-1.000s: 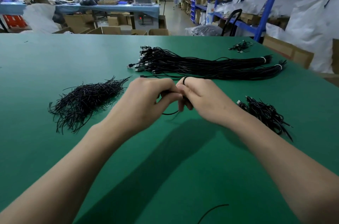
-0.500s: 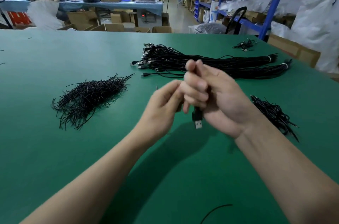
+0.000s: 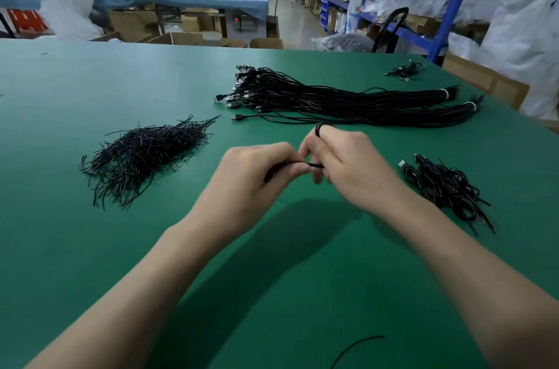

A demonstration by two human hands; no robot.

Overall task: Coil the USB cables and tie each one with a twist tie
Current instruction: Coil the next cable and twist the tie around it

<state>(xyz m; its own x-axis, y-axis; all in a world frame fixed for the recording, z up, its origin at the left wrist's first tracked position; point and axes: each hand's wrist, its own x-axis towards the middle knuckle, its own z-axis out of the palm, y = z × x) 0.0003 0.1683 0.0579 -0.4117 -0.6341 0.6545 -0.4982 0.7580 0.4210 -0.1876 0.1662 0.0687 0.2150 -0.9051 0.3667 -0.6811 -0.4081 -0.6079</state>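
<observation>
The table (image 3: 90,247) has a matt green cover, the USB cables (image 3: 348,99) have black, faintly shiny plastic sheaths and silvery metal plugs (image 3: 217,98), and the boxes (image 3: 193,37) are brown cardboard.

green table (image 3: 90,247), blue shelving (image 3: 440,33), cardboard boxes (image 3: 187,37)

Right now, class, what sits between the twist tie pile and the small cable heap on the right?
Head view: the left hand and right hand, both gripping one black cable over the green table.
</observation>
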